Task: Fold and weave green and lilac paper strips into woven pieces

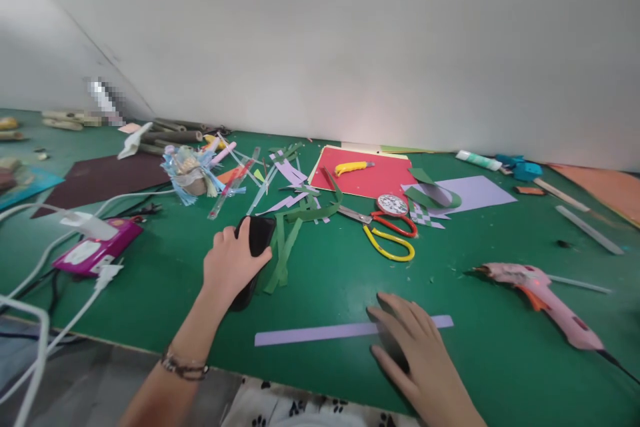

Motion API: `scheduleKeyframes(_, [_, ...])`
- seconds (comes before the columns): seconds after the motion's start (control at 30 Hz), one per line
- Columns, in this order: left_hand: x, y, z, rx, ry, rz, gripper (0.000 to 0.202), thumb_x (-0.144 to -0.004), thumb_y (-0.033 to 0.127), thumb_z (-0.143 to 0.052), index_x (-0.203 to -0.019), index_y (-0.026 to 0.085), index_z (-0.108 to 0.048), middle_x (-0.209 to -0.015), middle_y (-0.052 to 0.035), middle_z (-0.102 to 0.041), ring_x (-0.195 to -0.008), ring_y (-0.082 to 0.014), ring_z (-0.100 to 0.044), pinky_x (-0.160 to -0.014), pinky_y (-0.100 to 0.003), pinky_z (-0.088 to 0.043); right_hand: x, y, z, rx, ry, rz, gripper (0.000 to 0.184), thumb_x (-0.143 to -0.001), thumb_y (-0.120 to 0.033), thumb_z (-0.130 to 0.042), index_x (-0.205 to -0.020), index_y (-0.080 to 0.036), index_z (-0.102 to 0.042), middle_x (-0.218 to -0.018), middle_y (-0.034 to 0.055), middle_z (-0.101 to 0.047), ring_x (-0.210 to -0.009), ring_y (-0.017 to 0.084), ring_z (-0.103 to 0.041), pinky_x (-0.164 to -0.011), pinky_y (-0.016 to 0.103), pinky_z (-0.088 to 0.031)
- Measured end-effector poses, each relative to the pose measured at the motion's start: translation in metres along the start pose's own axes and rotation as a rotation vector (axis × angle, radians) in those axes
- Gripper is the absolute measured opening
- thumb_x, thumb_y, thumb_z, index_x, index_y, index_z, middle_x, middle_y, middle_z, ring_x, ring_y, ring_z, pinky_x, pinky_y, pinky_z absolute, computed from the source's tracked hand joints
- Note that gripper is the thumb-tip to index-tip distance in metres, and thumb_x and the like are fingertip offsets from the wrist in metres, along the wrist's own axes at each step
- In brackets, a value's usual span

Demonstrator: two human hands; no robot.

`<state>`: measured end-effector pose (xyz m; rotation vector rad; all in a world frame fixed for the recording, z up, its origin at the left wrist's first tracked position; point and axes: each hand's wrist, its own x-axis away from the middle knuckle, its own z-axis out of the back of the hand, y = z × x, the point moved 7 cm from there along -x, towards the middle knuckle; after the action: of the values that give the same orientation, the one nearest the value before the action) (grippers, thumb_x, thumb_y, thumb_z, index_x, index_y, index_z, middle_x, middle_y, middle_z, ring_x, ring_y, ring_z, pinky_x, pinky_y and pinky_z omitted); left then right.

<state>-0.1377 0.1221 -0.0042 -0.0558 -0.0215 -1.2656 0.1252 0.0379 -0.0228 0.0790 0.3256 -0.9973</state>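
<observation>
Holding a flat black phone-like slab in the curled left grip. Holding the right grip spread over a long, narrow lavender paper strip, flat on the green surface; can't tell contact. Best to press lightly, avoid creases; steer clear of the pink pistol-shaped glue gun.

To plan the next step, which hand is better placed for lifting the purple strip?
Probably the right hand: it is open over the purple strip, while the left hand holds the black phone.

Dark bracelet, paw-print clothing
</observation>
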Motion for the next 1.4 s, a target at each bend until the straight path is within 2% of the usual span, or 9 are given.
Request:
scheduleKeyframes(0.23, [0.005, 0.012, 0.010, 0.009, 0.079, -0.085, 0.059, -0.076, 0.032, -0.044, -0.128, 0.006, -0.032, -0.119, -0.0225, -0.043, -0.112, -0.0348, -0.039, -0.078, -0.041, -0.044, 0.001, 0.003, -0.003, -0.059, 0.024, -0.002, 0.028, -0.079, -0.035, -0.047, -0.104, -0.025, -0.055, -0.111, 0.0063, -0.057, -0.100, 0.022, -0.053, -0.085, 0.040, -0.038])
scheduleKeyframes(0.33, [0.036, 0.058, 0.018, 0.043, 0.211, -0.448, 0.052, -0.074, 0.025, -0.050, -0.123, 0.008, -0.039, -0.132, -0.0191, -0.032, -0.122, -0.0335, -0.026, -0.097, -0.046, -0.028, 0.002, 0.006, -0.007, -0.152, -0.002, -0.063, 0.023, -0.078, -0.033, -0.048, -0.098, -0.024, -0.056, -0.102, 0.0075, -0.060, -0.093, 0.022, -0.056, -0.080, 0.039, -0.040])
scheduleKeyframes(0.47, [0.105, 0.130, 0.004, 0.227, -0.030, -1.111, 0.037, -0.074, 0.036, -0.054, -0.106, 0.017, -0.050, -0.118, -0.0086, -0.049, -0.110, -0.0232, -0.043, -0.090, -0.035, -0.038, 0.001, 0.005, -0.012, -0.241, -0.032, -0.120, 0.019, -0.081, -0.027, -0.043, -0.095, -0.021, -0.054, -0.092, 0.0078, -0.061, -0.084, 0.019, -0.059, -0.067, 0.031, -0.042])
scheduleKeyframes(0.67, [0.116, 0.153, -0.015, 0.101, -0.127, -1.114, 0.012, -0.079, 0.023, -0.051, -0.088, 0.015, -0.051, -0.084, -0.0034, -0.059, -0.075, -0.0182, -0.057, -0.060, -0.028, -0.046, -0.007, 0.009, -0.010, -0.127, -0.033, 0.019, 0.008, -0.080, -0.022, -0.044, -0.081, -0.023, -0.053, -0.079, 0.0022, -0.061, -0.070, 0.015, -0.058, -0.061, 0.026, -0.036])
scheduleKeyframes(0.8, [0.102, 0.156, -0.010, 0.092, -0.023, -1.203, 0.006, -0.078, 0.015, -0.050, -0.083, 0.013, -0.052, -0.082, -0.0047, -0.059, -0.075, -0.0195, -0.058, -0.057, -0.028, -0.045, -0.024, 0.015, -0.002, -0.058, -0.058, 0.086, 0.012, -0.080, -0.015, -0.039, -0.076, -0.022, -0.049, -0.084, 0.0026, -0.061, -0.075, 0.015, -0.058, -0.070, 0.030, -0.034])
scheduleKeyframes(0.93, [0.079, 0.163, 0.000, 0.072, -0.035, -1.198, 0.011, -0.079, 0.011, -0.045, -0.086, 0.011, -0.054, -0.077, -0.0059, -0.061, -0.067, -0.0193, -0.060, -0.052, -0.027, -0.043, -0.056, 0.018, 0.011, -0.073, -0.159, 0.109, 0.020, -0.081, -0.010, -0.032, -0.067, -0.019, -0.042, -0.060, -0.0031, -0.056, -0.055, 0.012, -0.054, -0.077, 0.036, -0.031])
scheduleKeyframes(1.1, [0.059, 0.161, 0.007, 0.103, -0.116, -1.132, 0.031, -0.086, 0.034, -0.037, -0.075, 0.015, -0.059, -0.069, -0.0059, -0.065, -0.067, -0.0217, -0.062, -0.053, -0.027, -0.041, -0.090, 0.021, 0.017, -0.162, -0.261, 0.079, 0.019, -0.084, -0.010, -0.029, -0.079, -0.019, -0.045, -0.068, -0.0008, -0.060, -0.062, 0.012, -0.055, -0.083, 0.040, -0.029])
scheduleKeyframes(1.23, [0.054, 0.151, 0.004, 0.240, -0.150, -1.089, 0.036, -0.086, 0.038, -0.035, -0.070, 0.017, -0.060, -0.069, -0.0059, -0.065, -0.066, -0.0203, -0.062, -0.051, -0.023, -0.037, -0.089, 0.009, 0.008, -0.238, -0.258, 0.147, 0.022, -0.087, -0.014, -0.028, -0.091, -0.019, -0.048, -0.083, 0.0034, -0.063, -0.075, 0.014, -0.056, -0.085, 0.038, -0.029])
scheduleKeyframes(1.4, [0.044, 0.140, -0.002, 0.527, -0.445, -0.923, 0.030, -0.086, 0.020, -0.029, -0.069, 0.015, -0.054, -0.057, 0.0014, -0.057, -0.046, -0.0100, -0.051, -0.050, -0.020, -0.034, -0.081, -0.003, 0.010, -0.099, -0.097, 0.277, 0.026, -0.084, -0.019, -0.036, -0.107, -0.013, -0.046, -0.090, 0.0090, -0.061, -0.079, 0.017, -0.055, -0.074, 0.031, -0.035])
